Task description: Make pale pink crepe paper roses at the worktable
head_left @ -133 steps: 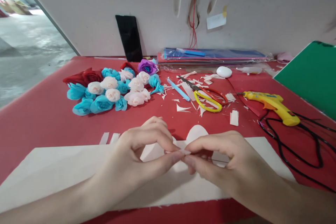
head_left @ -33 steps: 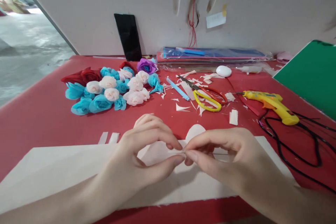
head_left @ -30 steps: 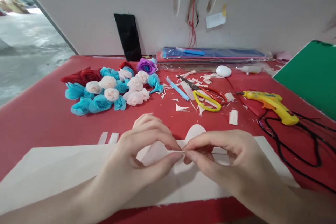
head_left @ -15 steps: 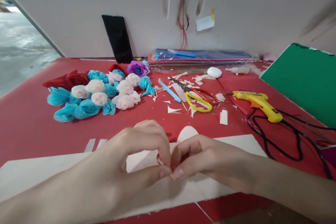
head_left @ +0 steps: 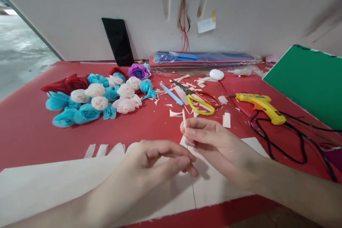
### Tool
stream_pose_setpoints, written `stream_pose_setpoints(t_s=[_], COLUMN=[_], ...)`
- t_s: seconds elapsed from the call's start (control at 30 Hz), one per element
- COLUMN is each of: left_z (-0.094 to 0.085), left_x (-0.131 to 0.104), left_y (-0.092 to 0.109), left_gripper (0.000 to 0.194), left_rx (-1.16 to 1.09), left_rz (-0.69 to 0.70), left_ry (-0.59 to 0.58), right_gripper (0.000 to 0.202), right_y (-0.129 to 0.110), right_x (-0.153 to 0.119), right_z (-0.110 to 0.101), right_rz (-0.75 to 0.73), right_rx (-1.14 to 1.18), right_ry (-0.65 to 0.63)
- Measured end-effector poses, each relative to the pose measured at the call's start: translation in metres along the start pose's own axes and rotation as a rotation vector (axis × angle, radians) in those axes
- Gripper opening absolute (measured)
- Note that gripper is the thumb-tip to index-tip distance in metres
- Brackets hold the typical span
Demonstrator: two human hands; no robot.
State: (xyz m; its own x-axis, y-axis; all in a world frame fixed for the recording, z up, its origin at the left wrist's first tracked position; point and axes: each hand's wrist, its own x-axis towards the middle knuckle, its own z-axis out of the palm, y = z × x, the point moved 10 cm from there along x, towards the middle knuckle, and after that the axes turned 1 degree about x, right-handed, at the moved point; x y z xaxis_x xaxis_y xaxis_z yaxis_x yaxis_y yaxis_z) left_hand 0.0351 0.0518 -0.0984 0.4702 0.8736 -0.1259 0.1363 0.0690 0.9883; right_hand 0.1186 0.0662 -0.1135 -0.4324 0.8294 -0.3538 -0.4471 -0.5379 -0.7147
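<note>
My right hand (head_left: pixel 213 139) pinches a thin wire stem (head_left: pixel 193 192) near its top, where a narrow white paper roll (head_left: pixel 184 118) stands up past the fingertips. The wire runs down from there, almost upright. My left hand (head_left: pixel 165 164) is beside it, fingers loosely bent and apart, the fingertips close to the wire; whether they touch it I cannot tell. Under both hands lies a pale board (head_left: pixel 80 181). Along its far edge are pale paper petals (head_left: pixel 117 149) and strips (head_left: pixel 102 150), partly hidden by my left hand.
On the red table (head_left: pixel 149 124), crepe-paper flowers (head_left: pixel 88 111) cluster at left. Scissors (head_left: pixel 201 103) and a blue pen (head_left: pixel 171 93) lie among paper scraps. A yellow glue gun (head_left: pixel 260 105) with a black cord (head_left: pixel 303 149) rests at right, near a green board (head_left: pixel 307 82).
My hands have drawn apart. My right hand has risen with the paper-tipped wire, which now shows upright. The left fingers have loosened from their pinch, and more petals show at the board's far edge.
</note>
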Motion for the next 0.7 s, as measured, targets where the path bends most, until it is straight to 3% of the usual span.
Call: stream_pose_setpoints(t_s=[0.13, 0.27, 0.37, 0.5, 0.7], left_z=[0.002, -0.001, -0.012, -0.032, -0.035], left_x=[0.0, 0.0, 0.004, 0.013, 0.019], left_y=[-0.005, -0.008, 0.008, 0.022, 0.013], left_gripper=[0.019, 0.019, 0.019, 0.017, 0.027], left_rx=[0.07, 0.234, 0.489, 0.656, 0.875], left_rz=[-0.017, -0.036, 0.095, 0.244, 0.351], left_ry=[0.028, 0.022, 0.046, 0.087, 0.02], right_gripper=[0.009, 0.009, 0.011, 0.014, 0.013], right_y=[-0.004, -0.005, -0.016, -0.024, 0.005], right_x=[0.0, -0.002, -0.003, -0.001, 0.014], right_z=[0.0, 0.006, 0.009, 0.002, -0.02], right_rz=[-0.056, -0.066, -0.09, -0.031, 0.043], right_rx=[-0.035, -0.06, -0.086, -0.202, -0.192], right_ry=[0.009, -0.064, -0.091, -0.051, 0.01])
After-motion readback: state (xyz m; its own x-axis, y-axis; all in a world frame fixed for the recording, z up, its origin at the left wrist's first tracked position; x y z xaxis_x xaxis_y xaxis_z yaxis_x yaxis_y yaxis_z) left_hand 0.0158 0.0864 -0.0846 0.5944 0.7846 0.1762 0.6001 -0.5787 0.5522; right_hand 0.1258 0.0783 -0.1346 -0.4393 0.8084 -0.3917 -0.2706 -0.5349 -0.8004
